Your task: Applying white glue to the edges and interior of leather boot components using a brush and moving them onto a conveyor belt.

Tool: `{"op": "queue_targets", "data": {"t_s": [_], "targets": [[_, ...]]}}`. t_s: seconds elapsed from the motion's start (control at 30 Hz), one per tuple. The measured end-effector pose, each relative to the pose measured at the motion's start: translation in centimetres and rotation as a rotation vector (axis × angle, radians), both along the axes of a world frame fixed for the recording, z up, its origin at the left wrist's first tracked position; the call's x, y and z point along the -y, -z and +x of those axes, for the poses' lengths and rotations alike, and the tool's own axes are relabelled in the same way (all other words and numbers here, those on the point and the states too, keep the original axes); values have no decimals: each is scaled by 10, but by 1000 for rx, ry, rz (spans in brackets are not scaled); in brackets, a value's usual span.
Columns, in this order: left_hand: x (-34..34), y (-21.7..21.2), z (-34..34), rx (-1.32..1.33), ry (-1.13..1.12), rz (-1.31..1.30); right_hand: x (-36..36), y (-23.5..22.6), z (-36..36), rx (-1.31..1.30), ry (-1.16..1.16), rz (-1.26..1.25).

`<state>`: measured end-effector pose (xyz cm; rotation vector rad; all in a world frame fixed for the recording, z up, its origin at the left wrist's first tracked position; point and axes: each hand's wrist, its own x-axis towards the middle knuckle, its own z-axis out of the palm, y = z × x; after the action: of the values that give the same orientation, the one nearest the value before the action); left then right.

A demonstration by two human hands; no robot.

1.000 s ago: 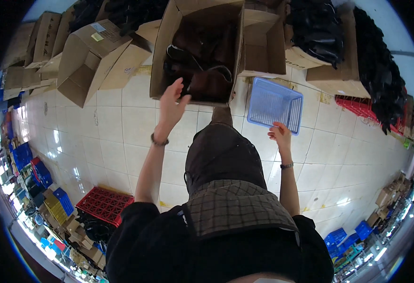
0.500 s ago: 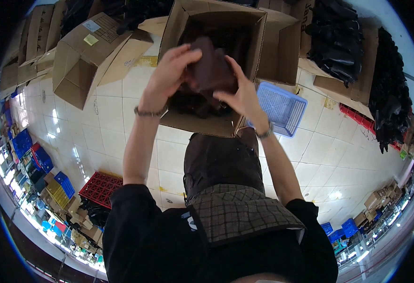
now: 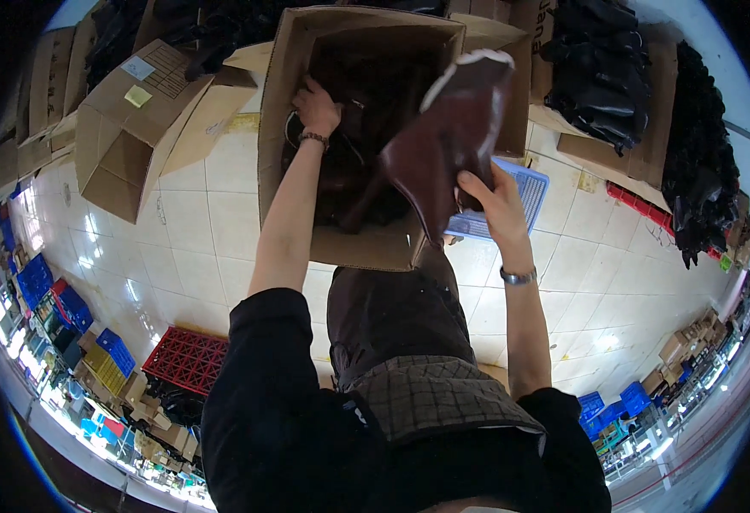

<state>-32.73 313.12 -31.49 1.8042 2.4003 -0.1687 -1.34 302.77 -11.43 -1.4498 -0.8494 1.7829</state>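
Observation:
My right hand [image 3: 495, 201] holds a dark brown high-heeled boot [image 3: 443, 141] up above the floor, its pale lining at the top. My left hand [image 3: 317, 104] reaches down into a large open cardboard box [image 3: 366, 248] that holds more dark brown boots [image 3: 366, 94]; I cannot tell whether its fingers grip one. A wristband sits on the left wrist and a watch on the right.
A blue plastic basket [image 3: 525, 192] lies on the tiled floor right of the box. Open cardboard boxes [image 3: 135, 120] stand to the left. Black goods in boxes [image 3: 614, 68] sit at the upper right. A red crate [image 3: 188, 359] and blue crates [image 3: 46, 286] lie at the lower left.
Both hands first reached toward the box, then lifted a boot together. Now the right hand alone holds it, raised to the right, and the left hand is back inside the box.

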Motion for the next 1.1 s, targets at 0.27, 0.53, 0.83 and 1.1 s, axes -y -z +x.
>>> {"op": "queue_targets", "data": {"t_s": [0.27, 0.53, 0.83, 1.1], "targets": [[77, -195, 32, 1116, -167, 139, 62, -21, 51, -351, 109, -5], [150, -230, 118, 1551, 484, -150, 100, -47, 84, -91, 247, -63], [14, 23, 155, 726, 24, 411, 126, 39, 185, 725, -129, -97], [-13, -32, 122, 860, -116, 213, 106, -2, 121, 688, -142, 29]]}}
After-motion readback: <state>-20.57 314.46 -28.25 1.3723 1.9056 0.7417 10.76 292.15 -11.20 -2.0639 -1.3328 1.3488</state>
